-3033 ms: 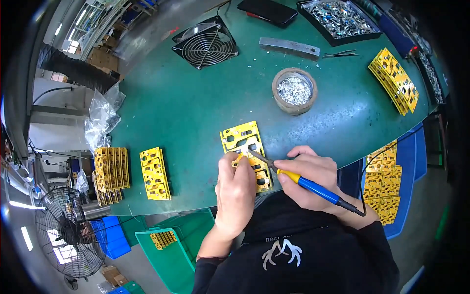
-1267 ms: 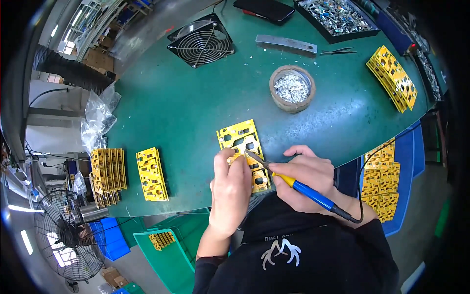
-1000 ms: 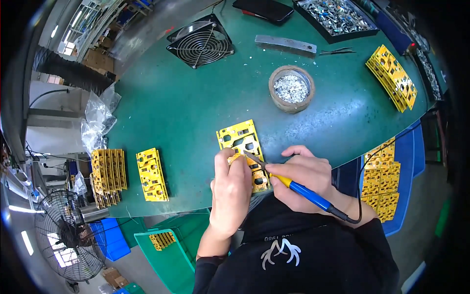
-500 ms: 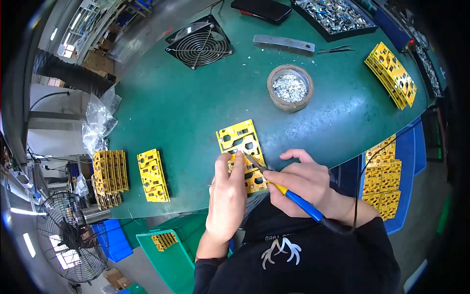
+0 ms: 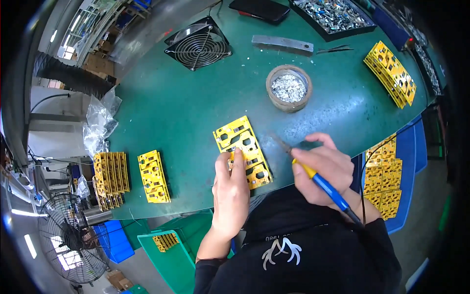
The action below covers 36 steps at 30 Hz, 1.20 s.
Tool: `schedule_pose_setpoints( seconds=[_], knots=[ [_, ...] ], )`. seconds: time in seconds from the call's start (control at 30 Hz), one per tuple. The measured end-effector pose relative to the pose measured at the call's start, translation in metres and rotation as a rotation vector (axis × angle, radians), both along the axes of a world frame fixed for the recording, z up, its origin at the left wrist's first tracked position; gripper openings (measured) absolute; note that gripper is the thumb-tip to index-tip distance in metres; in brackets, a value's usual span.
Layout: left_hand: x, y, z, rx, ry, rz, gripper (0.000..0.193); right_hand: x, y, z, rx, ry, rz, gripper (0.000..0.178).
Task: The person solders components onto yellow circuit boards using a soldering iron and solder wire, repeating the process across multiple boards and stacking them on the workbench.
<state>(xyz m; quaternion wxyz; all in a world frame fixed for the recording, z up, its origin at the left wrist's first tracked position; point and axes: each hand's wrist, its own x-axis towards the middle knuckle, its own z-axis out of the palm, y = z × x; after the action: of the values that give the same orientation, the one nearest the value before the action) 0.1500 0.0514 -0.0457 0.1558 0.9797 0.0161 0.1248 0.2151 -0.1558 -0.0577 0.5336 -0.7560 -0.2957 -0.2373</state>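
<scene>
A person seated at the near edge of a green desk (image 5: 161, 108) is soldering, seen from above. The left hand (image 5: 231, 188) lies flat, fingers together, pressing down on the near half of a yellow perforated panel (image 5: 242, 149) that sits close to the middle of the desk's near edge, slanted with its far end leaning left. The right hand (image 5: 323, 166) is closed in a pen grip around a soldering iron (image 5: 313, 174) with a yellow collar and blue handle; its thin tip points up and left and hovers just right of the panel, not touching it as far as can be seen. A cord trails from the handle over the desk's near edge. To do this step well, it seems best to keep the left fingers holding the panel still but clear of the hot tip, bring the tip down to one spot at a time, and steady the right wrist on the desk edge. Farther back, right of centre, stands a round pot of silvery scraps (image 5: 289, 88). A stack of yellow panels (image 5: 391, 73) lies near the right edge, another panel (image 5: 154, 176) and an upright stack (image 5: 110, 179) near the left corner. A small square fan (image 5: 198, 44) and a black tray of parts (image 5: 335, 14) sit along the far edge.
</scene>
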Motion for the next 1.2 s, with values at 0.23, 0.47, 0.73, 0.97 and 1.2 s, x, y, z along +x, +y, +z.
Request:
schedule_pose_setpoints(
  seconds=[0.23, 0.47, 0.73, 0.97, 1.2],
  knots=[
    [0.026, 0.008, -0.004, -0.042, -0.097, 0.054, 0.024, 0.026, -0.015, -0.005, -0.106, -0.048, -0.150, 0.035],
    [-0.002, 0.011, 0.007, -0.174, -0.185, 0.098, 0.012, 0.006, -0.015, -0.004, -0.052, 0.035, -0.072, 0.031],
    [-0.028, -0.006, 0.003, -0.198, -0.224, -0.040, 0.023, -0.011, -0.004, -0.004, 0.026, 0.079, 0.200, 0.029],
    [-0.021, 0.004, -0.008, -0.120, -0.193, -0.015, 0.038, -0.011, 0.005, -0.010, 0.046, 0.097, 0.153, 0.030],
    [-0.013, 0.026, -0.009, -0.399, -0.116, 0.193, 0.038, -0.004, 0.026, -0.012, -0.035, 0.130, 0.184, 0.036]
  ],
)
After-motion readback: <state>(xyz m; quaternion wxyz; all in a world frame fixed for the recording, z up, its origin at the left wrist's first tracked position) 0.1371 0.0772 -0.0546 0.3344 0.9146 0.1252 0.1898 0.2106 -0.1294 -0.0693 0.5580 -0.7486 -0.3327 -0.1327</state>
